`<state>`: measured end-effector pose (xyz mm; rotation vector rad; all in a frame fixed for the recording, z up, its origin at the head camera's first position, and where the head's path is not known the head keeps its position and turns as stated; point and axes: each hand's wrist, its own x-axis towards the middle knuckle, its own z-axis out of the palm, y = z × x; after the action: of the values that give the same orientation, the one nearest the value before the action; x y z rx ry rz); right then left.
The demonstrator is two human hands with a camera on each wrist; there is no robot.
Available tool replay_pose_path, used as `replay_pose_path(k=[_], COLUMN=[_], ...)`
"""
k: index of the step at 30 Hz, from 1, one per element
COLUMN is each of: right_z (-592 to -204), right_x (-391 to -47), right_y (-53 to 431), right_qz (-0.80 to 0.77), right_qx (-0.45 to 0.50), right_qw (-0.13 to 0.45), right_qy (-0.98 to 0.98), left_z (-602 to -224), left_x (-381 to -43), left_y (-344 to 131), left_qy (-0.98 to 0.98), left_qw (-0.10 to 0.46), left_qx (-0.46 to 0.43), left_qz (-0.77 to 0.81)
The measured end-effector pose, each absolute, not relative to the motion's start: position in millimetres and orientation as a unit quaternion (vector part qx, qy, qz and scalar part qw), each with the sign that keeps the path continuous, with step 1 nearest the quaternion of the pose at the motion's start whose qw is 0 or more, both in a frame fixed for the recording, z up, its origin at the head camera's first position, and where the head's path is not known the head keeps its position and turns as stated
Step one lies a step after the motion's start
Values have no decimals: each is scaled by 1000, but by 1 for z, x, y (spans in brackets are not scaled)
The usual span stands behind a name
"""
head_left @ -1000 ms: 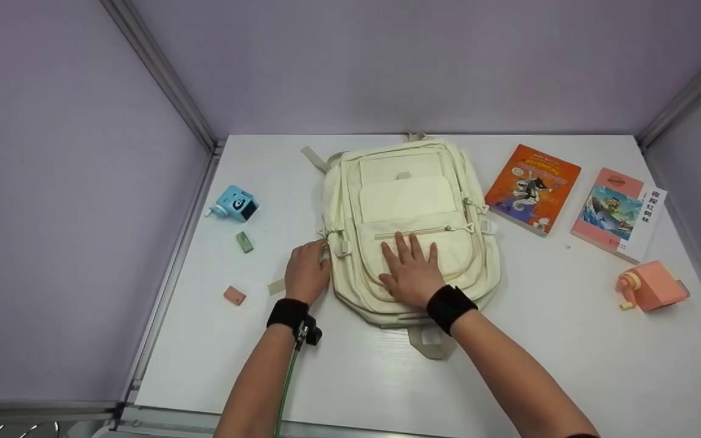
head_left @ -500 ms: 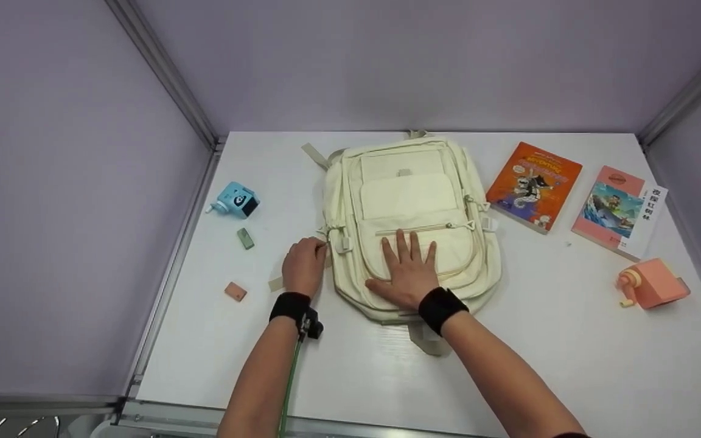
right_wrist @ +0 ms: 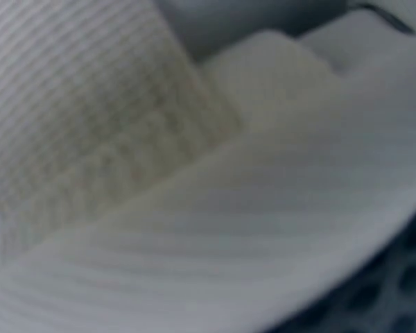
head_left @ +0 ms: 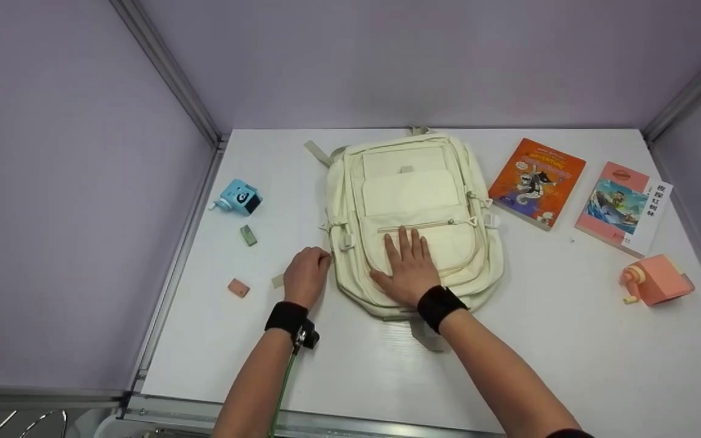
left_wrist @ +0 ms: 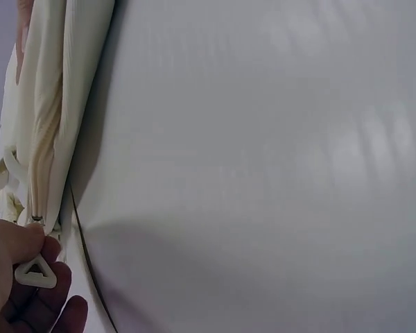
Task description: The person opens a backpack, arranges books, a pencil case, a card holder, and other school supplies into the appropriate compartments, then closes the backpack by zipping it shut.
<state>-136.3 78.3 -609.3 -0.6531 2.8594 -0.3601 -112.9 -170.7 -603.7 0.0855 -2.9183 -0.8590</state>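
Observation:
A cream backpack [head_left: 408,194] lies flat on the white table, its front pockets facing up. At its left edge my left hand [head_left: 306,277] pinches a zipper pull [left_wrist: 36,273] with a triangular end, seen in the left wrist view. The zipper [left_wrist: 44,166] runs along the bag's side, away from those fingers. My right hand [head_left: 410,274] rests flat on the lower front pocket, fingers straight and thumb out to the side. The right wrist view is blurred and filled with pale fabric [right_wrist: 194,229]; no fingers show there.
On the left are a blue pencil sharpener [head_left: 240,197], a green eraser [head_left: 248,235] and a pink eraser [head_left: 238,288]. To the right lie an orange book [head_left: 536,184], a pink-and-white book [head_left: 621,208] and a coral crank sharpener [head_left: 656,280].
My left hand has moved a little toward me along the bag's left side. The right hand has shifted slightly left, and its fingers are closer together. The bag stays in place.

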Motion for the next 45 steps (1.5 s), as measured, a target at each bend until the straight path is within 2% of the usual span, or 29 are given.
replay_pose_path(k=[8,12,16,20,30,40,45], right_z=[-608,-603,-593,-589,-598,-592,-594], right_x=[-134,-129,-122,-113,-112,-110,-110], right_y=[78,72,53,31,18,18,19], right_qz=[-136,-131,-115,-115,-83,-88,-87], right_qx=[-220,-219,-272,-335,-314,-322,-320], right_qw=[95,71,38,31,50,59,47], right_qy=[961,964,955,935,945,941,942], left_z=[-603,-606,-606,-607,-608,-605,-606], left_x=[-94,-92,-99,-104,-105,-97,-89], left_y=[-168,-168,-168,-167,-171,-173,-169], left_qy=[-958,-954,-952,-954,-956,-967,-967], left_qw=[42,30,18,24,53,27,36], left_qx=[17,22,38,47,36,18,8], left_qz=[-282,-298,-303,-295,-288,-254,-250])
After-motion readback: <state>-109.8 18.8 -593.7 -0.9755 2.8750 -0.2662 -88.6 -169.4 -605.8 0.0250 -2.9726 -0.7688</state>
